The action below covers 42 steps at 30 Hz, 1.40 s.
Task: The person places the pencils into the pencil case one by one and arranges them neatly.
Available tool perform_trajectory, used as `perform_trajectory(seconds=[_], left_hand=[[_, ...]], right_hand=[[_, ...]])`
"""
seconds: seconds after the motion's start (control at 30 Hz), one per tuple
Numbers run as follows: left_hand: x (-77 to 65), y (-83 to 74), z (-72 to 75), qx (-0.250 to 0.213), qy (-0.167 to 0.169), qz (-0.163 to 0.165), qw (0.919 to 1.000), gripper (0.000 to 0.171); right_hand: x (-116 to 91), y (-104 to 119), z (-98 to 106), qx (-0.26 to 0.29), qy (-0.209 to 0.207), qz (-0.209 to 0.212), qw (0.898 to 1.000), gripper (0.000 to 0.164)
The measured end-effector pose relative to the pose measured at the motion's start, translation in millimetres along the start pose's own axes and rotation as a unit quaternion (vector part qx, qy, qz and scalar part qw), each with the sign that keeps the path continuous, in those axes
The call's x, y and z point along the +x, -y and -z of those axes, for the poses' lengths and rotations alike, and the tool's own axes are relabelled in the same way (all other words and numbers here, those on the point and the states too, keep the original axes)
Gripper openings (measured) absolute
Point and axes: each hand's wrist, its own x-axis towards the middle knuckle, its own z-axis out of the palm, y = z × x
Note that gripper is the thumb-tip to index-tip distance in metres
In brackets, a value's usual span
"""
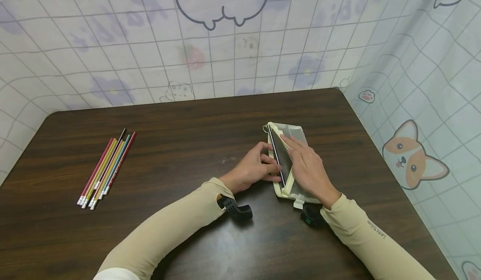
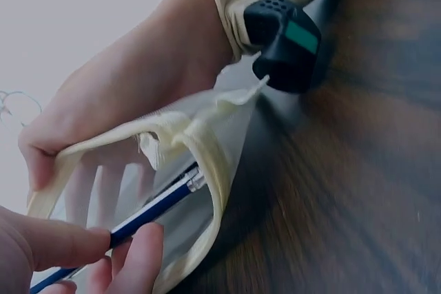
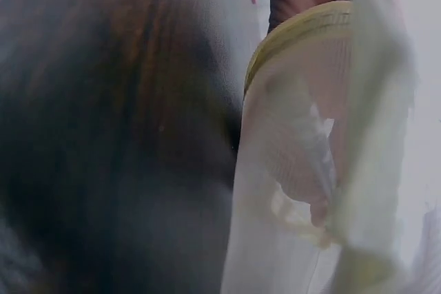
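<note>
A pale mesh pencil pouch (image 1: pixel 297 133) with cream edging lies on the table, its long zip opening spread apart. My left hand (image 1: pixel 251 169) pinches a dark blue pencil (image 2: pixel 157 204) between thumb and fingers, along that opening. The pencil's metal-ringed end is inside the pouch in the left wrist view. From the other side, my right hand (image 1: pixel 309 167) holds the pouch's edge, with a digit over the cream rim (image 2: pixel 65 163) and fingers showing through the mesh. In the right wrist view, the mesh hides much of the left hand.
Several coloured pencils (image 1: pixel 107 169) lie side by side on the left of the dark wooden table (image 1: pixel 180 138), white erasers toward me. A patterned cloth (image 1: pixel 233 62) hangs behind the table and along its right side. Each wrist carries a black camera (image 1: pixel 240 211).
</note>
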Motion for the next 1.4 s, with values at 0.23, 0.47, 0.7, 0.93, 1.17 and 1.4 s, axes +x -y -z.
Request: perform_trajectory(seconds=[0.23, 0.47, 0.7, 0.93, 1.17, 1.4], left_hand=[[-1.2, -0.8, -7.8, -0.015, -0.007, 0.017, 0.9997, 0.058], [-4.5, -2.0, -6.6, 0.02, 0.003, 0.017, 0.9996, 0.062], [-12.9, -2.4, 12.0, 0.036, 0.001, -0.001, 0.9994, 0.054], [-28.5, -9.4, 41.1, 0.053, -0.02, -0.01, 0.9983, 0.047], [-51.8, -19.7, 83.1, 0.075, -0.056, -0.016, 0.9955, 0.05], [-78.7, -27.8, 127.3, 0.105, -0.096, -0.026, 0.9895, 0.051]], right_hand=[[-1.0, 1.0, -0.1, 0.0, -0.008, 0.006, 1.0, 0.049], [-1.9, 1.5, -3.3, 0.005, -0.004, 0.014, 1.0, 0.049], [-1.0, 3.6, -1.9, 0.001, 0.0, 0.011, 1.0, 0.049], [-2.0, 2.9, 2.4, 0.008, -0.012, 0.013, 1.0, 0.049], [-2.2, 5.7, 4.8, 0.013, -0.015, 0.015, 1.0, 0.049], [-3.7, 9.5, 6.9, 0.011, -0.009, 0.008, 1.0, 0.05]])
